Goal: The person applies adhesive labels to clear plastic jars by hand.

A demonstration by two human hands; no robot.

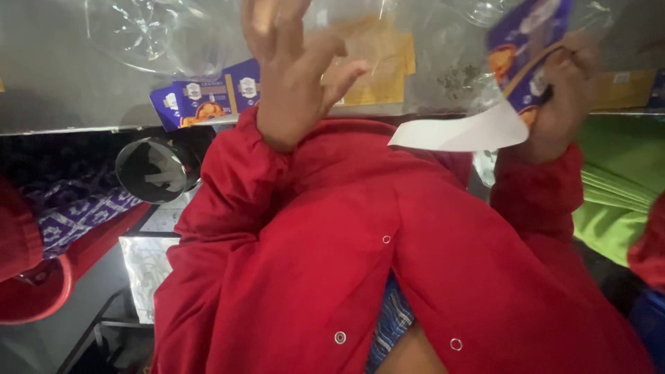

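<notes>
Right hand (564, 90), at the upper right of the view, is closed around a purple printed wrapper (526, 48) with orange pictures on it; a white paper strip (464, 131) hangs from under the grip and curls leftward over the red jacket (388, 263). Wrapper is held up above the counter (62, 76), not resting on it.

Left hand (291, 69) is wide open, fingers spread and slightly curled, holding nothing. It hovers over a sheet of clear plastic film (360, 41); contact with the film cannot be told.

On the grey counter: one flat purple wrapper (208, 97) just left of the left wrist, yellowish cardboard pieces (381, 69) under the film, one clear plastic moulded tray (145, 34) at top left. Count of purple wrappers: two, one held and one lying.

Below the counter edge: one round dark metal container (152, 170), a red tub (34, 298) at far left, green folded material (616, 187) at right. Both jacket sleeves block much of the lower view.
</notes>
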